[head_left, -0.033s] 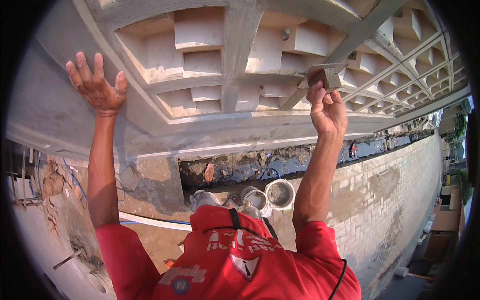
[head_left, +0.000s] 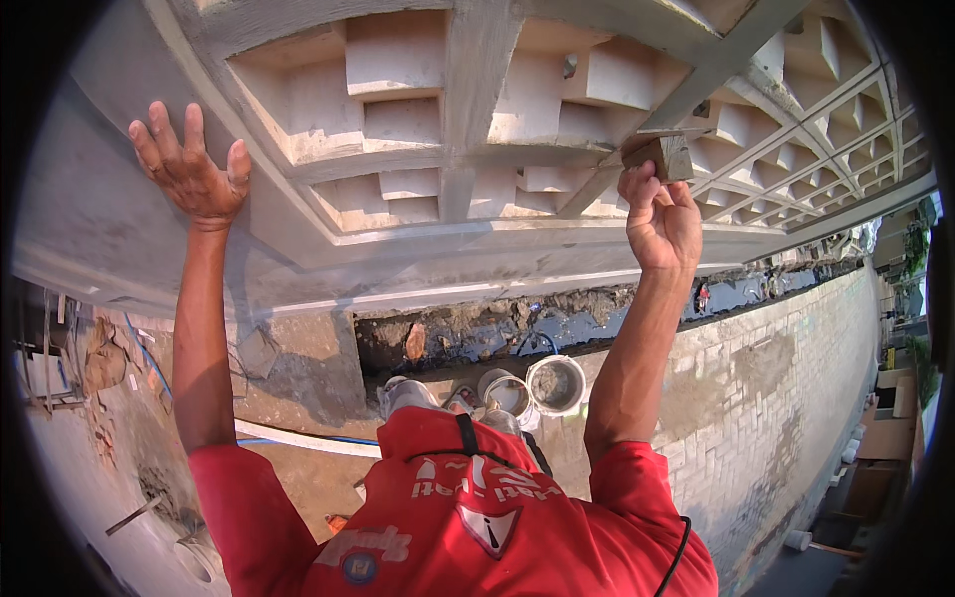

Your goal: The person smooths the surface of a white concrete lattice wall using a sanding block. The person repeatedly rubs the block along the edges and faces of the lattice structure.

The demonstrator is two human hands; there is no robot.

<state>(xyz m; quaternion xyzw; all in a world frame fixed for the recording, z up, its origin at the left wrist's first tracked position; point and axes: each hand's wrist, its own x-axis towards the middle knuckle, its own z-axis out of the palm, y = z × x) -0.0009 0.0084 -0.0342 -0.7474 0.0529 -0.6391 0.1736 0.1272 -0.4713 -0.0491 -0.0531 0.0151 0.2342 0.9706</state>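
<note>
My left hand [head_left: 192, 177] rests with spread fingers against the smooth grey plastered wall [head_left: 109, 189], left of the openwork panel. My right hand [head_left: 664, 224] is raised and closed around a small wooden float [head_left: 673, 156], a block with a thin flat plate. The float's plate meets a grey rib of the lattice [head_left: 477, 99], near a crossing of ribs. How far its face presses on the rib cannot be seen. Stepped pale blocks sit recessed between the ribs.
Two buckets, one of them grey [head_left: 555, 386], stand by my feet. A ditch with dark water [head_left: 587, 328] runs along the wall's foot. Brick paving [head_left: 756, 398] stretches to the right. A blue hose [head_left: 149, 363] and rubble lie at the left.
My right hand has shifted slightly to the right with the wooden float, along the lattice. My left hand stays in place on the wall.
</note>
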